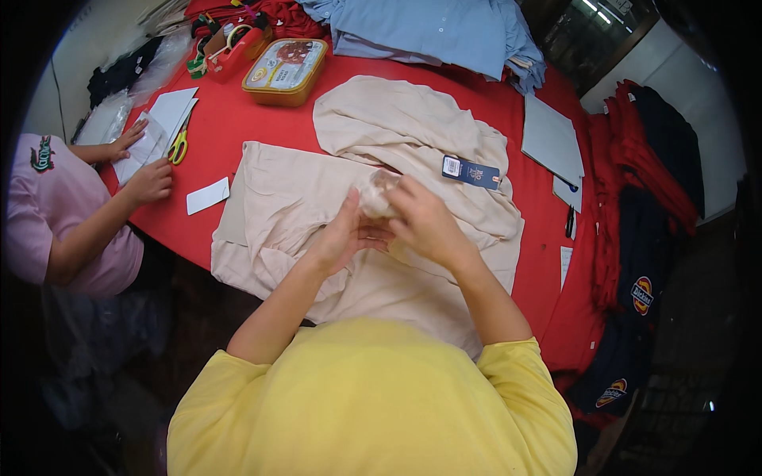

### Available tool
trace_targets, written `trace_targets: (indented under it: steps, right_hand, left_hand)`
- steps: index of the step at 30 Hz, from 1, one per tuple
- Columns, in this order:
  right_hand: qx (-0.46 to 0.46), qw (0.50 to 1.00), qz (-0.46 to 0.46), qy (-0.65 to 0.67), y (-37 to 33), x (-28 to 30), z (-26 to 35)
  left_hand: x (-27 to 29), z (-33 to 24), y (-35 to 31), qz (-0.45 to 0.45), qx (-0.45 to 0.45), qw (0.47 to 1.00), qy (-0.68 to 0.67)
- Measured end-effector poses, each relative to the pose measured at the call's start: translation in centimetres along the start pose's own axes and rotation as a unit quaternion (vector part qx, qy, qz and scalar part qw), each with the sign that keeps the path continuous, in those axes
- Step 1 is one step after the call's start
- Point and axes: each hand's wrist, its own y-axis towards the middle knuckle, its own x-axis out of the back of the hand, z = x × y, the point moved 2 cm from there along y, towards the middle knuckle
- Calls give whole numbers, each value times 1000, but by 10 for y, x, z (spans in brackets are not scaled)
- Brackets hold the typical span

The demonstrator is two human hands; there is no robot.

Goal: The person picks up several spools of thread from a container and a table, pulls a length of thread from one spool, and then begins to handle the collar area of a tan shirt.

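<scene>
A cream garment (294, 190) lies spread on the red-covered table, partly folded and wrinkled. Above its middle, a small whitish, shiny crumpled bundle (373, 200) sits between my two hands; its kind is not clear. My left hand (343, 238) cups it from the left and below, fingers curled around it. From the right, my right hand (425, 218) presses its bent fingers onto the bundle's top. A dark blue hang tag (471, 171) with a white label rests on the garment, beyond my right hand.
At the left, a person in pink handles white paper (163, 119) near yellow scissors (181, 147). A white card (208, 196), a yellow lidded tub (286, 71) and a red tape dispenser (232, 51) lie around. Blue shirts (421, 32) are stacked behind; dark trousers (635, 262) hang right.
</scene>
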Motion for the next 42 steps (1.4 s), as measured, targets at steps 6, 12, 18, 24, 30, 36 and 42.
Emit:
trace_targets:
  steps: [6, 12, 18, 24, 30, 36, 42]
  right_hand:
    - [6, 994, 78, -80, -38, -14, 35]
    - [-186, 979, -78, 15, -62, -20, -1]
    - [-354, 881, -80, 302, -63, -36, -26]
    - [-296, 921, -170, 186, -46, -24, -31]
    - [-258, 940, -133, 180, -58, -20, -40]
    - [-217, 957, -94, 168, -61, -5, -36]
    - [-170, 969, -157, 87, -59, 10, -21]
  left_hand:
    - [10, 21, 1, -28, -28, 993, -108]
    - [-1, 27, 3, -29, -64, 978, -196]
    - [-10, 21, 8, -18, -118, 981, -152]
    - [-11, 24, 12, -17, -108, 979, -173]
    - [-13, 43, 11, 23, 6, 926, -377]
    - [-6, 54, 29, -25, 56, 936, -348]
    - [-21, 34, 26, -62, -151, 973, -164]
